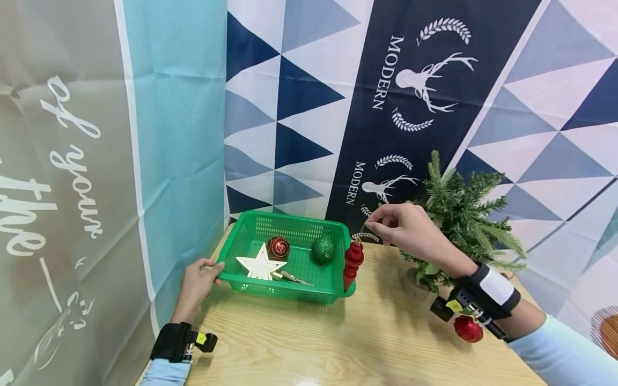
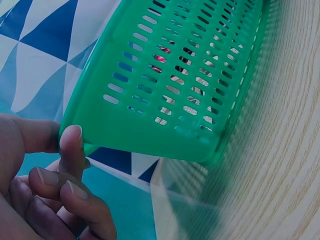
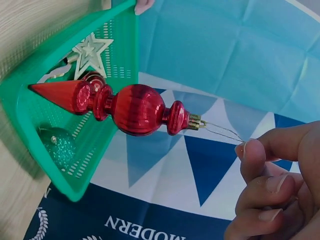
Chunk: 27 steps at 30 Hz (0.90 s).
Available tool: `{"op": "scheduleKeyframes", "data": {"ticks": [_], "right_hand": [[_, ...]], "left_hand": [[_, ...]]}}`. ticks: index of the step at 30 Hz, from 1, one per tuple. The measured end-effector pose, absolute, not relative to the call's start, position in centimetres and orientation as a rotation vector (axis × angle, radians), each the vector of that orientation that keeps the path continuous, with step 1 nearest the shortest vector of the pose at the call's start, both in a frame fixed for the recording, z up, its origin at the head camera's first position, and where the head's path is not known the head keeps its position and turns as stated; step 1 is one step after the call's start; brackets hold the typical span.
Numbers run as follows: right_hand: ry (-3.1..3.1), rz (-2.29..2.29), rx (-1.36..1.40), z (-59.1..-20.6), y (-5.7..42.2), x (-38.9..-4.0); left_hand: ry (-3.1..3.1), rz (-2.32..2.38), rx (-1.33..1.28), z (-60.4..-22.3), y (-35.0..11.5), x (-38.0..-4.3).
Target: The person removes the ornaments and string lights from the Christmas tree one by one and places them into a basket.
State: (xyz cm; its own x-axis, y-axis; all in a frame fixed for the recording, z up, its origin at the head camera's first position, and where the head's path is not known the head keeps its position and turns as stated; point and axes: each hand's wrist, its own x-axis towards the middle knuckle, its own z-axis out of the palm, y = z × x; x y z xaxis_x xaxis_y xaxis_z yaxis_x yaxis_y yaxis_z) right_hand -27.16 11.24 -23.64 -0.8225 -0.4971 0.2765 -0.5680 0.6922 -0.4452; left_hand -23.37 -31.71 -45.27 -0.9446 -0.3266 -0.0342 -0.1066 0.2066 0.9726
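My right hand (image 1: 409, 231) pinches the string loop of a red finial ornament (image 3: 137, 109), which hangs point-down at the right end of a green plastic basket (image 1: 289, 292). In the right wrist view the string runs from the ornament's gold cap to my thumb and finger. My left hand (image 1: 195, 284) grips the basket's rim at its left corner; the left wrist view shows thumb and finger on that rim. Inside the basket lie a white star (image 1: 261, 265), a red ball with swirls (image 1: 278, 247), a green glitter ball (image 1: 323, 250) and a small item with a gold end (image 1: 289, 276), partly hidden.
A small artificial pine tree (image 1: 463, 220) stands on the wooden table (image 1: 309, 338) at the right, partly behind my right forearm. A red ornament (image 1: 468, 328) shows below my right wrist strap. Patterned cloth (image 1: 299, 107) hangs behind and on the left.
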Motion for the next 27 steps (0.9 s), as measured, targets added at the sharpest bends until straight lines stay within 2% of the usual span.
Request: {"op": "scheduleKeyframes", "data": {"ticks": [27], "right_hand": [[-2.788,0.796,0.88,-24.8,10.3,-28.2]], "left_hand": [[-2.279,-1.844,0.448,-45.1,-31.6,-23.5]]}}
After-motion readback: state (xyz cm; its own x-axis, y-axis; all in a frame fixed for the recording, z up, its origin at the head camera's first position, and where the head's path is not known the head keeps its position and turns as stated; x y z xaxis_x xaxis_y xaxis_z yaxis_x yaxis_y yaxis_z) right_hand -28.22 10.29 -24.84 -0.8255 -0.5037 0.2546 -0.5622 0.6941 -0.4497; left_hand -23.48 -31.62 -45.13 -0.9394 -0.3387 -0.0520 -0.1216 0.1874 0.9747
